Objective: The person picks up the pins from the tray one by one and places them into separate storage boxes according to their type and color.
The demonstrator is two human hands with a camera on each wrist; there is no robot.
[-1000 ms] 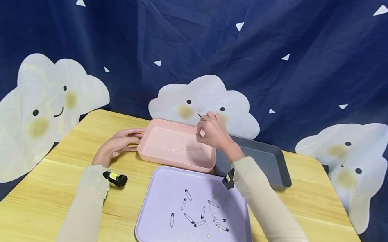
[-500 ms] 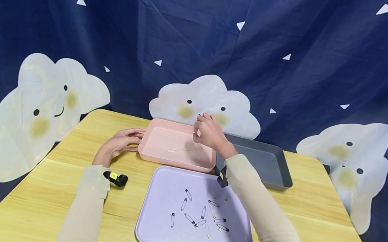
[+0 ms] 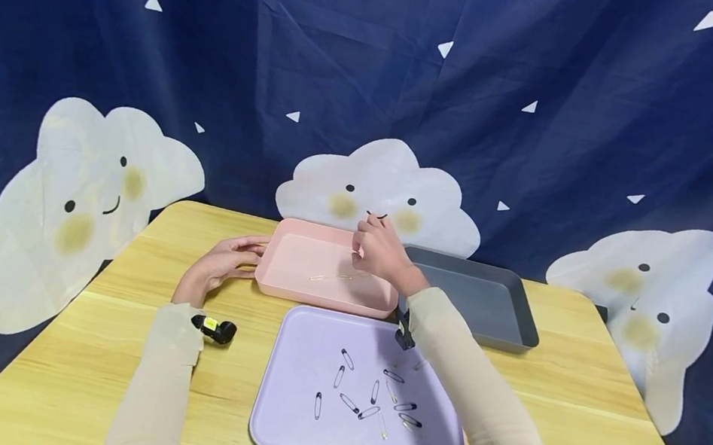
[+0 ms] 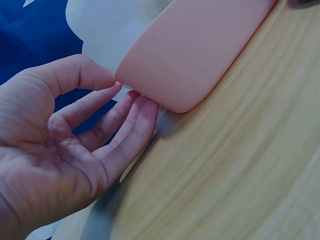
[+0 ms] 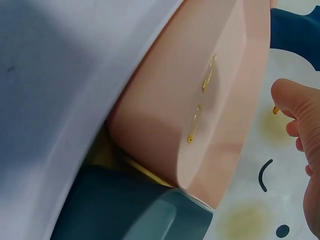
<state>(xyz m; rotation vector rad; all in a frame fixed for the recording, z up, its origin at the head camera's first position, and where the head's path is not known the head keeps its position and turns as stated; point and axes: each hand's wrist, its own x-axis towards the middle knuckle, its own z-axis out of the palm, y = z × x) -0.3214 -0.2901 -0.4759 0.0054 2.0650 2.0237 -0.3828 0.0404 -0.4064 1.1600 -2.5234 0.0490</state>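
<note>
My right hand (image 3: 381, 253) is raised over the right part of the pink tray (image 3: 279, 284), thumb and forefinger pinching a gold safety pin (image 5: 275, 110). Only a small gold end shows; the fingers hide the rest. Gold safety pins lie on the pink tray's floor, such as one safety pin (image 5: 195, 124) in the right wrist view. My left hand (image 4: 65, 135) touches the outside of that tray's left end, with the thumb tip up by the rim and the gently bent fingers lower against the wall.
A lilac tray (image 3: 283, 425) in front holds several black safety pins (image 3: 318, 406) and several gold safety pins (image 3: 383, 425). To the right of the pink tray stands a dark grey tray (image 3: 489, 302). Behind the wooden table (image 3: 107, 339) hangs a blue curtain (image 3: 368, 42) with clouds.
My right hand has moved slightly left and lower over the pink tray, still pinching the safety pin. My left hand keeps its place at the tray's end.
</note>
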